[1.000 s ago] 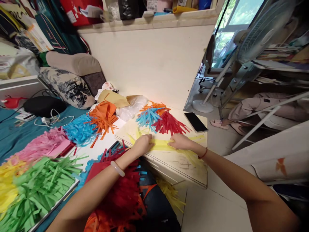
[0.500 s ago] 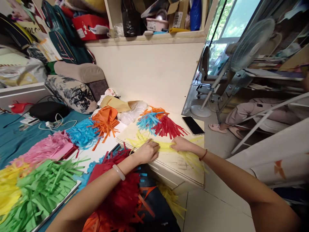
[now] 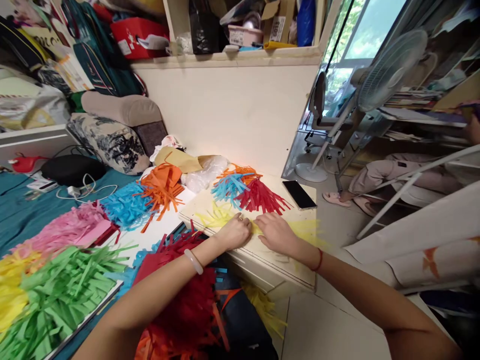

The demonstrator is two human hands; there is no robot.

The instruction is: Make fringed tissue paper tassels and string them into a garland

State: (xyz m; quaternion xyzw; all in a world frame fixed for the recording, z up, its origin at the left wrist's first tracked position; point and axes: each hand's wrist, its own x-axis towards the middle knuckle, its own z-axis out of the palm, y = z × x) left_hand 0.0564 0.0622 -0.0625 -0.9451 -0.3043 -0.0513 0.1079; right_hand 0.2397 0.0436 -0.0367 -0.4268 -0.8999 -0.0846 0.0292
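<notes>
Yellow fringed tissue paper [image 3: 214,216] lies across the small cream cabinet top [image 3: 305,217], its strips fanning out on both sides of my hands. My left hand [image 3: 237,231] is closed around its middle, knuckles up. Close beside it, my right hand [image 3: 276,234] has its bent fingers pressed together on the same paper; the fingertips are partly hidden. Just behind them lie finished-looking tassels: a red tassel [image 3: 260,196], a light blue tassel [image 3: 229,187] and an orange tassel [image 3: 240,172].
A phone [image 3: 299,194] lies at the cabinet's right edge. Fringed paper in green [image 3: 71,280], pink [image 3: 75,225], blue [image 3: 125,202] and orange [image 3: 163,185] covers the left. Red fringe [image 3: 176,285] rests on my lap. A standing fan [image 3: 392,70] and a seated person's legs [image 3: 378,180] are at right.
My right hand has moved left along the yellow paper, up to my left hand, and turned with its back upward. The left hand shifted slightly right, still gripping the paper.
</notes>
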